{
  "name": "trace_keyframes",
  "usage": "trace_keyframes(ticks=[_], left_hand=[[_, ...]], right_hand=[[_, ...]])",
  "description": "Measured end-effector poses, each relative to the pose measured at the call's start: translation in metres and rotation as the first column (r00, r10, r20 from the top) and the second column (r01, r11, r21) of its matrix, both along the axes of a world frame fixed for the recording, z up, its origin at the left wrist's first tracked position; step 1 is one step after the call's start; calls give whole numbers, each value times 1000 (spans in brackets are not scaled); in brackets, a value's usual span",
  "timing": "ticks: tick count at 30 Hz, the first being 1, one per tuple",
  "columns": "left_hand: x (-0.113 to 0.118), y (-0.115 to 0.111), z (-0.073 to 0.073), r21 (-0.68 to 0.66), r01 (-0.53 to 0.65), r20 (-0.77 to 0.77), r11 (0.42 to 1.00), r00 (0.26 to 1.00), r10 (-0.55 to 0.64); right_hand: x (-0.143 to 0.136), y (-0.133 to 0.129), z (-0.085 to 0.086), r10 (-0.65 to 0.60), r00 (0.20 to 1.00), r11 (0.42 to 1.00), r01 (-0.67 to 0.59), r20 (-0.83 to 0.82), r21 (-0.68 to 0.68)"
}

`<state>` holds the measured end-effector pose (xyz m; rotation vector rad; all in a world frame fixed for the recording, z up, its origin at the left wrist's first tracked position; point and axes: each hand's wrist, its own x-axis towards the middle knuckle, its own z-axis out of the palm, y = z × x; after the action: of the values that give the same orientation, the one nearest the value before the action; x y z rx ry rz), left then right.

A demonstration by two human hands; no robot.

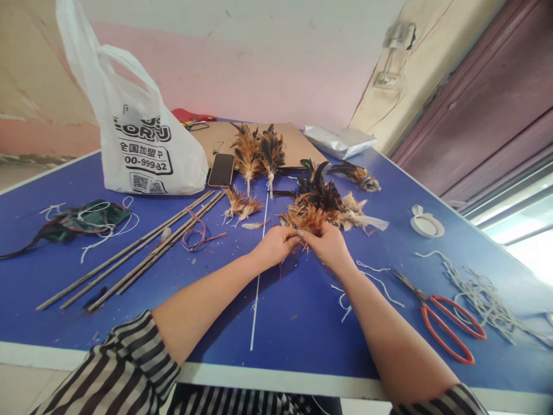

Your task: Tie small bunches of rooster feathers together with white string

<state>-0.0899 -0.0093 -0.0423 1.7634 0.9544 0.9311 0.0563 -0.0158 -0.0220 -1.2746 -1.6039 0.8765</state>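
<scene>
My left hand [275, 245] and my right hand [329, 246] meet at the near edge of a pile of loose brown feathers [305, 213]. The fingertips of both are pinched together on small brown feathers, mostly hidden behind the fingers. Black feathers [319, 187] lie at the back of the same heap, with pale fluffy ones to the right. Two tied feather bunches on short sticks, one brown [247, 153] and one darker [272, 151], rest farther back. A small clump of brown feathers [242, 204] lies left of the pile.
Red-handled scissors [451, 323] and tangled white string [488, 300] lie at right, near a roll of tape [427, 223]. Several thin sticks [142, 253], a phone [222, 170] and a white plastic bag [147, 138] occupy the left. Cardboard [298, 150] lies at the back.
</scene>
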Motion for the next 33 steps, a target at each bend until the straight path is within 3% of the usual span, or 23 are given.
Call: trace_keyframes(ticks=[5, 14, 20, 23, 27, 30, 33], left_hand=[[-1, 1, 2, 12, 32, -9, 999, 999, -32], [-8, 0, 3, 34, -18, -26, 999, 999, 19], [-4, 1, -1, -138, -7, 79, 990, 997, 18], [-4, 2, 2, -203, -37, 143, 978, 987, 67], [-7, 2, 14, -491, -54, 345, 870, 905, 250], [-8, 1, 19, -621, 30, 452, 783, 831, 326], [-6, -1, 17, -660, 80, 488, 747, 802, 345]], right_hand=[[2, 0, 3, 28, 998, 999, -30, -60, -32], [4, 2, 2, 123, 986, 990, -130, -108, -54], [1, 1, 0, 130, 988, 990, -134, -82, -44], [-2, -1, 1, 75, 995, 997, -74, -68, 23], [-4, -5, 2, -28, 999, 976, 34, -32, 213], [-4, -8, 2, -105, 972, 929, 21, 209, 370], [-6, -10, 1, -173, 882, 895, -45, 437, 445]])
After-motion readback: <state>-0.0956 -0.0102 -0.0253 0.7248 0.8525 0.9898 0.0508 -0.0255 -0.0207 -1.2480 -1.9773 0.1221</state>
